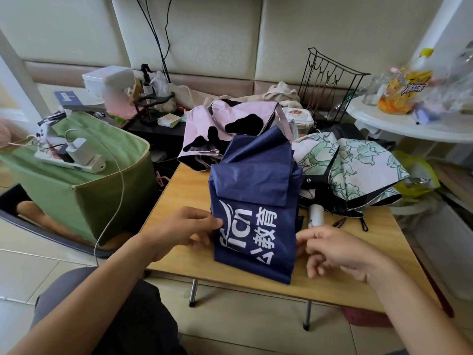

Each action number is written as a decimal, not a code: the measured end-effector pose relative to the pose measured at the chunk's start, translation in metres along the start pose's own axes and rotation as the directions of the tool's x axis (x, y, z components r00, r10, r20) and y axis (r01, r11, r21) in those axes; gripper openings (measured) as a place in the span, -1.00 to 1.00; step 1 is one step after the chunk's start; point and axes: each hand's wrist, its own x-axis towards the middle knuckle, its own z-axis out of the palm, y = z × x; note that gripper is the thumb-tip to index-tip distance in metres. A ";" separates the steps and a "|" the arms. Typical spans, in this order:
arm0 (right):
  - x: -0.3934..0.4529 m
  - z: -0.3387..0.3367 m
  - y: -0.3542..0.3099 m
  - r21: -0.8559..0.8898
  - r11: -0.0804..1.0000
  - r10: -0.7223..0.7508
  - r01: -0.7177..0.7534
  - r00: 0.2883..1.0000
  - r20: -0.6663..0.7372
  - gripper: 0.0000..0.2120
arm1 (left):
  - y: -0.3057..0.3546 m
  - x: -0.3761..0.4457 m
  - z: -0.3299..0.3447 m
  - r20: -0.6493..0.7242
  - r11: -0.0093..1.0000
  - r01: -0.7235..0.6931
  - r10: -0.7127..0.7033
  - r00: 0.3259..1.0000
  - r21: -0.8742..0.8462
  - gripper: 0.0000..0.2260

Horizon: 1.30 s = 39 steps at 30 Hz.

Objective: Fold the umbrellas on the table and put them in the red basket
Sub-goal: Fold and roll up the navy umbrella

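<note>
Navy umbrella (253, 201) lies mid-table near the front edge, mid-fold. Left hand (184, 229) pinches its left canopy edge; right hand (335, 252) touches the right edge, fingers loosely curled. Next, I judge, its pleats need wrapping tight.

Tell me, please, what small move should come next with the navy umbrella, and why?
Probably wrap the loose canopy around its shaft: the navy umbrella lies on the wooden table with flaps still slack, the left hand pinching one edge, the right hand at the other.
</note>
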 end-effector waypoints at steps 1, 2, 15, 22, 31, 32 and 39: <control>0.005 0.003 -0.001 0.006 1.000 -0.014 0.014 0.994 -0.111 -0.57 | 0.000 0.001 -0.001 0.008 1.000 0.016 -0.016 1.000 -0.011 -0.83; 0.008 0.006 -0.001 -0.004 0.999 -0.036 0.036 0.981 -0.189 -0.61 | 0.000 0.002 -0.002 0.023 0.998 0.045 -0.044 0.999 -0.040 -0.83; 0.011 0.009 -0.017 0.444 0.895 -0.041 0.041 0.999 -0.009 -0.43 | 0.006 0.002 0.002 0.061 0.850 0.050 -0.021 0.998 -0.525 -0.73; 0.004 0.001 -0.013 0.005 0.999 -0.033 0.033 0.999 0.017 -0.53 | -0.001 0.000 -0.004 0.058 0.977 -0.076 0.066 0.996 0.197 -0.70; -0.005 0.068 -0.040 -0.722 0.520 -0.835 0.457 0.449 -0.317 -0.67 | -0.011 0.021 0.002 -0.174 0.829 -0.345 0.455 0.873 0.439 -0.86; 0.001 0.080 -0.038 -0.762 0.485 -0.828 0.429 0.504 -0.244 -0.60 | -0.010 0.023 0.004 -0.191 0.819 -0.376 0.492 0.850 0.434 -0.87; 0.031 0.058 -0.063 -0.824 0.498 -0.814 0.271 0.474 -0.336 -0.90 | -0.015 0.040 0.002 -0.127 0.765 -0.446 0.556 0.821 0.464 -0.72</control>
